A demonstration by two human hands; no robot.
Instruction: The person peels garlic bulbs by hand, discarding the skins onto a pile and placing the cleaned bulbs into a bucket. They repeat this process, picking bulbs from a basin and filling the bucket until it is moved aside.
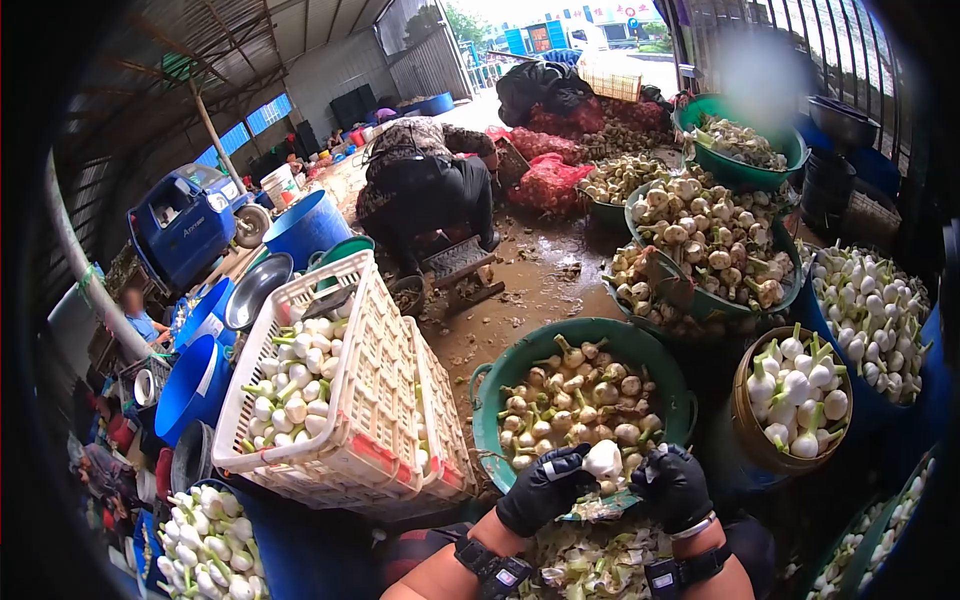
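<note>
At the frame's lower centre, the left hand (543, 491) pinches a white garlic bulb (603, 460), the right hand (675, 489) curled near, its grip unclear; peeling seems the step, next needing a steady hold

A ribbed roof (225, 35) is sloping over pale walls (335, 80); daylight is flooding through an opening (560, 35) and glinting off the wet brown floor (530, 272) — vertical bars (845, 60) are lining the right side, and blue panels (269, 114), possibly windows, are glowing beyond a leaning pole (214, 128).

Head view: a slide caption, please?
Gloved hands with a white bulb between them, at a green tub of garlic.
</note>
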